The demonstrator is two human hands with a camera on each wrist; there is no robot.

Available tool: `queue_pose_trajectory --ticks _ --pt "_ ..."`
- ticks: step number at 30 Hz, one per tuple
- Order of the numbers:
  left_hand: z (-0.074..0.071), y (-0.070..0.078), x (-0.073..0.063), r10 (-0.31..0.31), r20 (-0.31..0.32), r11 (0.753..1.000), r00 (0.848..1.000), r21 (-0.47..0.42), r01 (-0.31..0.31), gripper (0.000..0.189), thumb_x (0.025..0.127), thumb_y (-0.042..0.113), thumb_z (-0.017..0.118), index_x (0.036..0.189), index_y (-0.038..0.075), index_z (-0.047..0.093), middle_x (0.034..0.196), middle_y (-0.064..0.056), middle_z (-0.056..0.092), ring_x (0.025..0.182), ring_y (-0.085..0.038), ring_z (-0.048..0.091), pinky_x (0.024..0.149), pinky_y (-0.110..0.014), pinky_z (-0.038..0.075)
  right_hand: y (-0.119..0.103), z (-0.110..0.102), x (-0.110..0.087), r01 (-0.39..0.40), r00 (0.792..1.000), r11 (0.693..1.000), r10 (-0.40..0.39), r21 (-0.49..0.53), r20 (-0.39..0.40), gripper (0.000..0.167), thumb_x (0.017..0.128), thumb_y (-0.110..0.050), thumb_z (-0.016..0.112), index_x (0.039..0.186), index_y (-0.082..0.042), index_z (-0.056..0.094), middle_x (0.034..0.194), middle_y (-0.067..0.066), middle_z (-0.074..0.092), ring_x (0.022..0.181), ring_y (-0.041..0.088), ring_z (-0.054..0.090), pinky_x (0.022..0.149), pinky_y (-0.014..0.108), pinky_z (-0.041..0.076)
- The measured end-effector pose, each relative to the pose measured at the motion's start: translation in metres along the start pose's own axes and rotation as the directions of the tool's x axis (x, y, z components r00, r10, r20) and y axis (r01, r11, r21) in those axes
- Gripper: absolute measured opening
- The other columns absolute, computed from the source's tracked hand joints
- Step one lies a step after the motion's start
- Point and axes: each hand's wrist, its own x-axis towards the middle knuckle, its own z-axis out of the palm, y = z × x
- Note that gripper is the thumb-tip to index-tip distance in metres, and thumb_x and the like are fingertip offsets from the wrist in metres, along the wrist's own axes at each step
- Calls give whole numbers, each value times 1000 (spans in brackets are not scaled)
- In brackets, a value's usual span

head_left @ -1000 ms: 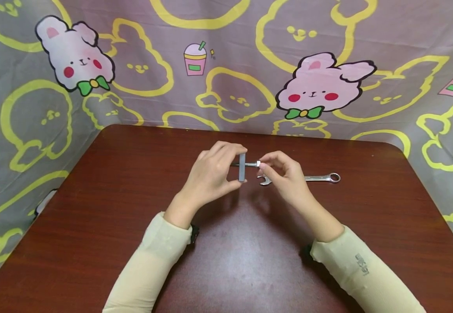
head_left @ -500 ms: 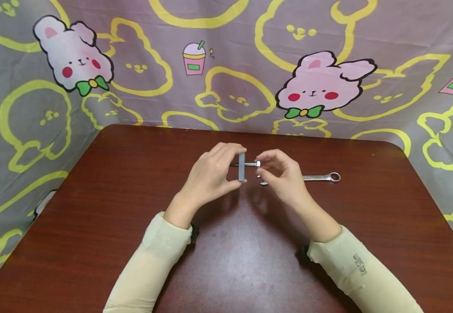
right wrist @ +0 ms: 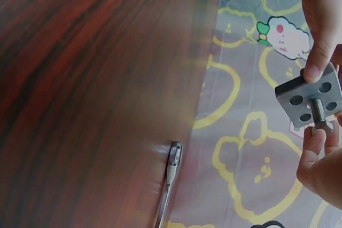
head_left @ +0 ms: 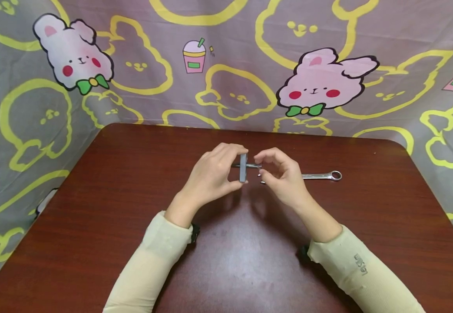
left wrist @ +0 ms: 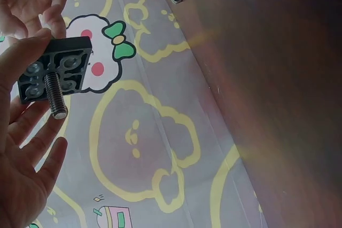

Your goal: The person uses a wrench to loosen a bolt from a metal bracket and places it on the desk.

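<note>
My left hand [head_left: 212,171] holds a small grey square plate [head_left: 243,168] on edge, thumb below and fingers above. A threaded bolt [head_left: 252,165] passes through the plate's middle. Its threaded end [left wrist: 55,95] sticks out on the ribbed side in the left wrist view. The right wrist view shows the plate's smoother face, with several round holes around the bolt. My right hand [head_left: 285,176] is at the hex head [right wrist: 324,127], which sits between thumb and finger there. On the table behind the right hand lies a combination wrench [head_left: 322,176], its open end partly hidden.
A dark red-brown wooden table [head_left: 226,269] spreads beneath both hands. Along its back and sides hangs a patterned cloth [head_left: 234,48] with cartoon rabbits and yellow outlines.
My right fingers have loosened from the bolt head and come back around it, the hand shifting slightly left. The plate has turned a little in my left hand, which stays in place.
</note>
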Motion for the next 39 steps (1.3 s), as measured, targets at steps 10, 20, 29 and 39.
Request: queue_pose_trajectory --ticks 10,20,29,39 --pt "2 -3 1 18 20 1000 1000 -4 -18 67 67 19 89 124 6 56 120 -4 66 110 -18 61 83 -33 56 -5 -5 1 22 999 1000 -22 -5 -26 25 83 17 57 106 8 63 95 -1 68 92 8 66 71 17 57" --pt "1 -1 1 26 -3 1000 1000 6 -26 67 67 19 89 124 6 56 122 -4 65 112 -19 60 84 -34 56 -3 -11 -2 -69 997 991 65 -112 -40 23 88 7 66 110 6 63 102 14 67 90 4 64 71 16 56" --pt "-3 2 0 37 -50 999 998 -2 -37 67 66 16 89 124 5 57 125 -5 65 116 -19 60 84 -36 57 3 -13 -3 -251 967 942 253 -222 -21 19 94 -13 66 108 1 68 97 22 70 76 3 64 65 19 51" --pt "-5 3 0 30 -63 999 998 17 -29 69 66 17 90 125 6 57 126 -5 65 117 -19 60 82 -36 57 -1 -8 -1 -235 972 970 234 -53 -27 23 89 1 67 112 4 64 78 -16 68 71 3 66 62 18 51"
